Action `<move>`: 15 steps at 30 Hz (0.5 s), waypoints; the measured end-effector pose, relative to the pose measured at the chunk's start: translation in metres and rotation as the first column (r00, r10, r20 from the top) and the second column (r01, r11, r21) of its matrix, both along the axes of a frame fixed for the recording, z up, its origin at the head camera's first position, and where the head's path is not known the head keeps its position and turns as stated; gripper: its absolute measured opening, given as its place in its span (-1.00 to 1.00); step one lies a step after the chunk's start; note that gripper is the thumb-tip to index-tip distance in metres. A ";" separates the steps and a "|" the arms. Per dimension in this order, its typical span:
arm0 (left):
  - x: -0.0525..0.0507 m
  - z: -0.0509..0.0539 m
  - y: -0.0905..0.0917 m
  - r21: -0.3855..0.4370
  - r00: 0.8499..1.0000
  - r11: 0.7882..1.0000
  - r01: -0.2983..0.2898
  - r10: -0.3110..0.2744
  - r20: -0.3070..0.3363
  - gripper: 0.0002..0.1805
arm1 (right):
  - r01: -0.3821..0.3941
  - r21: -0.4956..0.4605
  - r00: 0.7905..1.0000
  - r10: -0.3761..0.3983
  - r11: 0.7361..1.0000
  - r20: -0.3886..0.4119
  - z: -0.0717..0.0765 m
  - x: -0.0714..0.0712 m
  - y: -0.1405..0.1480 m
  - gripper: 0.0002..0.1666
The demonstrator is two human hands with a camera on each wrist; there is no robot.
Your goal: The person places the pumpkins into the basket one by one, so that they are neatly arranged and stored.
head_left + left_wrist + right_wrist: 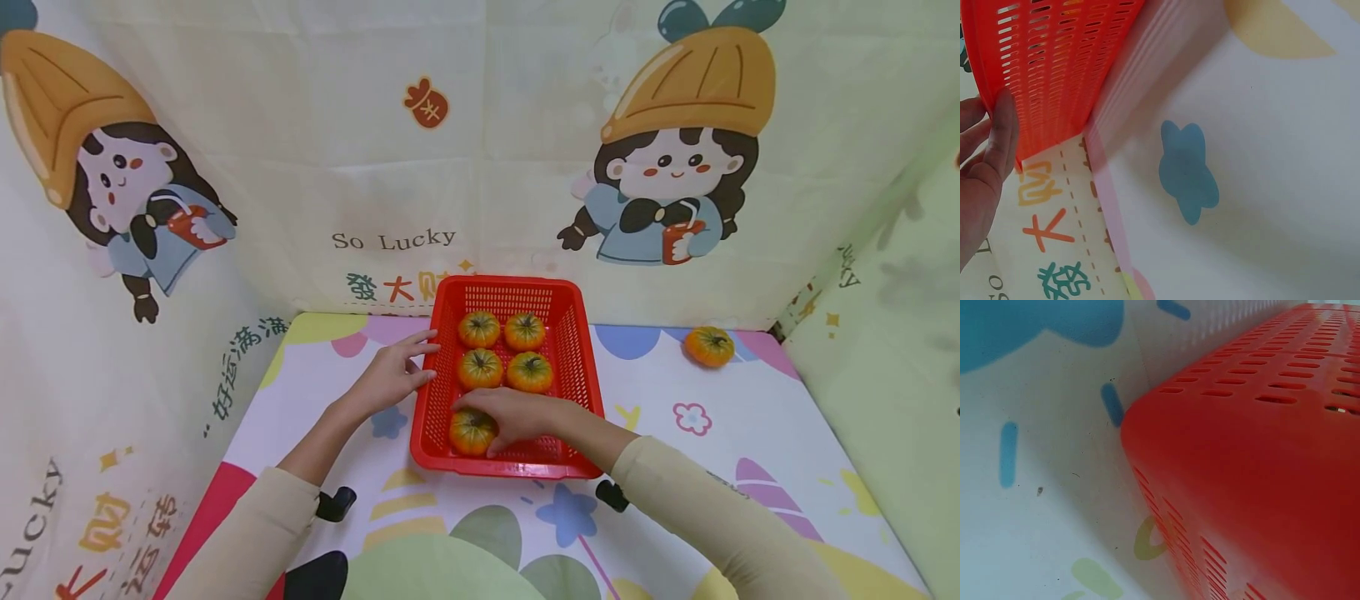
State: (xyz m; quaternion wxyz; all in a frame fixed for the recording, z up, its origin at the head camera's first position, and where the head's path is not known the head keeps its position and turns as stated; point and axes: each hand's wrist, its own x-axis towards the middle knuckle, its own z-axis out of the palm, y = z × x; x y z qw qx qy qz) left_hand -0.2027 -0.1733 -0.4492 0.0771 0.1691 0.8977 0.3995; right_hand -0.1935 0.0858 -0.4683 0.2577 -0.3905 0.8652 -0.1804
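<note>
A red plastic basket [582,367] with slotted walls stands on the table and holds several small orange-green pumpkins, among them a back-left pumpkin [478,330] and a middle-right one [529,372]. My right hand [517,417] reaches in over the basket's right side and grips the front-left pumpkin [471,433], its fingers and thumb around it. At the left rim, my left hand [386,375] touches the basket with mostly straight fingers. The left wrist view has those fingers [1002,125] against the outer wall. Only the basket's outside [1241,462] shows in the right wrist view; the right hand is hidden there.
Another pumpkin [708,346] lies on the table's far right, outside the basket. A printed cloth [525,533] covers the table. Printed hangings [517,167] rise behind and at both sides, with the basket's back close to the rear one.
</note>
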 end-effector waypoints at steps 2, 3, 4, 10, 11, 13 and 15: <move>0.000 0.001 0.000 -0.002 1.000 1.000 -0.001 0.001 0.001 -0.39 | 0.001 -0.003 1.000 -0.001 1.000 0.004 0.001 0.001 0.000 0.02; 0.000 0.001 0.001 -0.003 1.000 1.000 0.000 0.000 0.001 -0.39 | 0.000 -0.005 1.000 0.000 1.000 0.004 0.002 0.001 0.000 0.02; 0.000 0.001 0.001 -0.004 1.000 1.000 0.000 0.000 0.002 -0.39 | 0.000 -0.010 1.000 0.000 1.000 0.005 0.002 0.001 0.001 0.02; 0.001 0.001 0.001 -0.004 1.000 1.000 0.002 -0.002 0.001 -0.39 | -0.003 -0.054 1.000 0.003 0.999 0.005 0.006 0.001 0.006 -0.01; 0.001 0.001 0.001 -0.004 1.000 1.000 0.004 -0.004 -0.002 -0.39 | 0.000 -0.056 1.000 0.001 0.998 0.001 0.007 0.001 0.007 -0.02; 0.001 0.001 0.001 -0.002 1.000 1.000 0.002 -0.002 -0.003 -0.39 | 0.007 -0.056 1.000 -0.007 0.998 -0.007 0.010 0.002 0.009 -0.02; 0.001 0.001 0.001 0.001 1.000 1.000 0.001 -0.001 -0.004 -0.39 | 0.023 -0.059 1.000 -0.023 0.998 -0.006 0.013 0.003 0.012 -0.01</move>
